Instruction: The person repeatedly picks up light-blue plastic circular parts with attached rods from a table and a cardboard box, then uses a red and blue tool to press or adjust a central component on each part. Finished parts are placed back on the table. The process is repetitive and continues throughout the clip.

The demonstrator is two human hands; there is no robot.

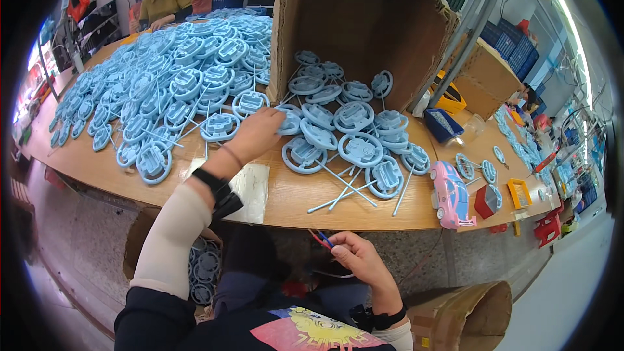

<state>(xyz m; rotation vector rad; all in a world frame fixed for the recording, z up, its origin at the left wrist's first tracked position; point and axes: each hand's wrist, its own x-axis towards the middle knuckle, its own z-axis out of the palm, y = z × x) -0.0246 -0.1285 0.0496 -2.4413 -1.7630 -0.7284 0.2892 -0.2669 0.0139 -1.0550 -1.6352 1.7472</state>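
Note:
Light-blue plastic toy steering wheels with thin stems lie in a big heap at the left and a smaller pile by an open carton. My left hand reaches over the table between them. Its fingers are bent together at the rim of one toy steering wheel at the pile's left edge; the fingertips are partly hidden. Below the table's front edge, my right hand is closed on a thin red and blue item, too small to tell its kind.
The large cardboard carton stands on its side on the wooden table. A pink toy car, small red and yellow bins and a blue tray sit to the right. Another person works at the far left.

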